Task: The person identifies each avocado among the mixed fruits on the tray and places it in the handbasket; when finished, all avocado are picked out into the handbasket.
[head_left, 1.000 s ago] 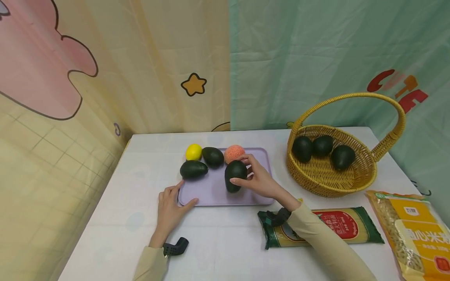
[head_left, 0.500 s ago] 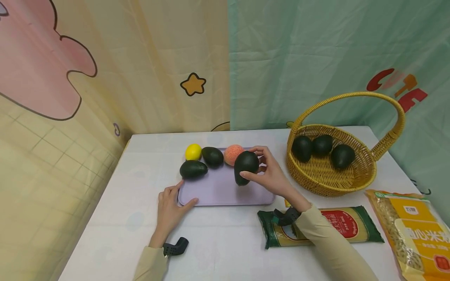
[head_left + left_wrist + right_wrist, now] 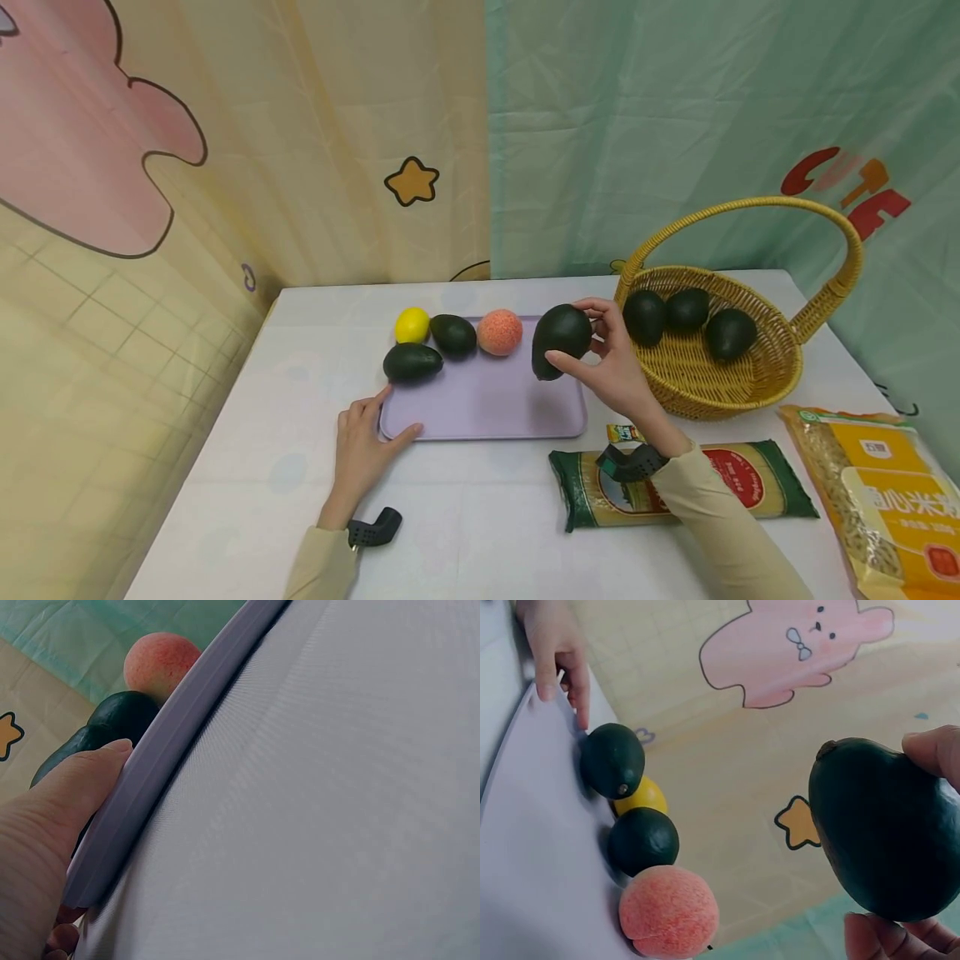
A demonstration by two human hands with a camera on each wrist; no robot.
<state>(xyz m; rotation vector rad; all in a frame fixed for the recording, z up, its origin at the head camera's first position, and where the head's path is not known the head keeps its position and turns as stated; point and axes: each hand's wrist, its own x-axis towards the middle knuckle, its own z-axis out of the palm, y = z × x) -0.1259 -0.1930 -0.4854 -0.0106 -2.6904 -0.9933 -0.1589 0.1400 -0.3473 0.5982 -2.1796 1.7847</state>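
My right hand (image 3: 617, 367) grips a dark green avocado (image 3: 561, 337) between thumb and fingers, held up over the right end of the lilac tray (image 3: 480, 412). In the right wrist view the same avocado (image 3: 885, 832) shows its stem end, the thumb on one side and fingertips on the other. At the tray's near left corner my left hand (image 3: 365, 442) holds the edge, thumb on the front rim and fingers at the left side. On the tray are two more avocados (image 3: 413, 362) and a pink peach (image 3: 499, 332), with a yellow lemon (image 3: 412, 325) beside them.
A yellow wicker basket (image 3: 701, 404) with a tall arched handle stands at the right, with three avocados (image 3: 731, 335) inside. In front of it lie a spaghetti packet (image 3: 750, 483), partly under the right forearm, a small yellow packet (image 3: 624, 433) and a large yellow bag (image 3: 885, 500).
My right hand has lifted the avocado from the middle of the tray and carried it up and to the right, uncovering the peach. The left hand stays at the tray's corner.
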